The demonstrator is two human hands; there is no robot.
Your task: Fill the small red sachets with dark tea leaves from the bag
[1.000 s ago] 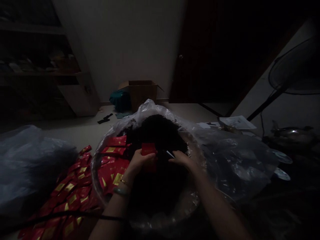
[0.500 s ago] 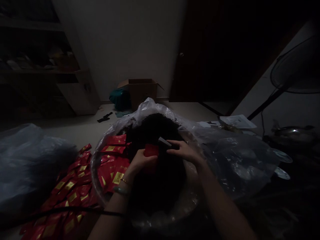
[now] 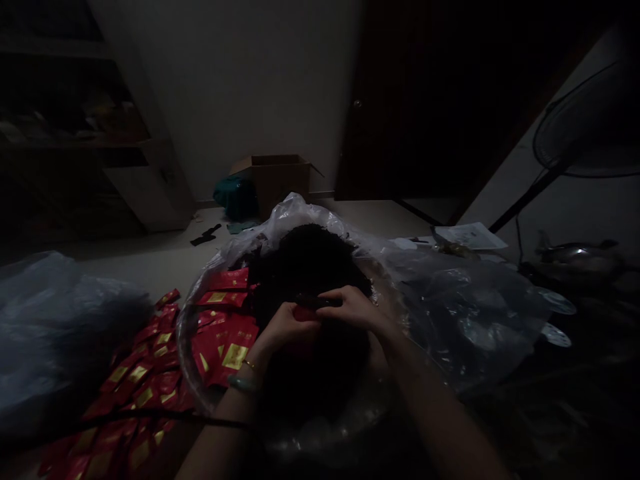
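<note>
Although the fingers hide most of it, a small red foil sachet sits near the centre of the frame, pinched between the left hand and the right hand, their curled fingers pressed together over its top edge. Light, soft and probably slippery, it looks best held by that edge. A slim dark flat strip lies across it, its long axis nearly level, its kind too dim to tell. Below, a heap of dark loose leaves fills a clear plastic-lined basin. Red gold-labelled sachets spread across the lower left, and a cardboard box stands upper centre.
</note>
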